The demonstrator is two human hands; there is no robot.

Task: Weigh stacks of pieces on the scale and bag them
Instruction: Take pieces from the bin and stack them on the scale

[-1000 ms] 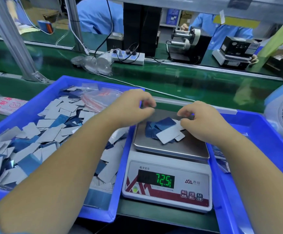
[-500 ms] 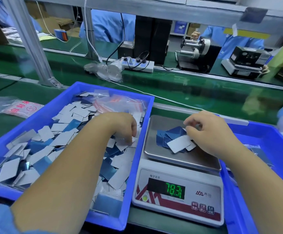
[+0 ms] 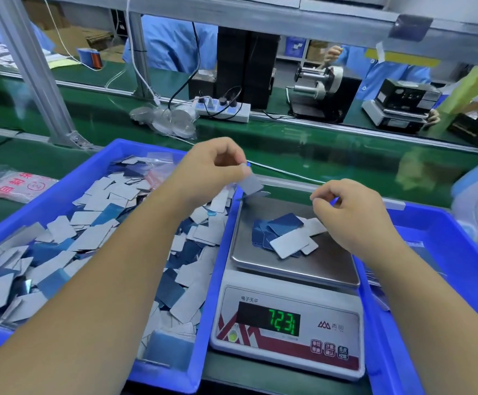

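Scale [image 3: 286,323] btwn blue bins [image 3: 61,195] on green bench [image 3: 289,149], workers opposite.

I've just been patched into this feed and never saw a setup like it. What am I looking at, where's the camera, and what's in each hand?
There is no machine here: one head-worn camera looks down at a person's two bare hands. Between two blue bins, a digital scale reads 72.31, with a small pile of blue and silver pieces on its pan. The left bin is full of loose pieces. The left hand pinches one silver piece above the pan's far corner. The right hand hovers over the pile, fingers curled; whether it holds anything is unclear.
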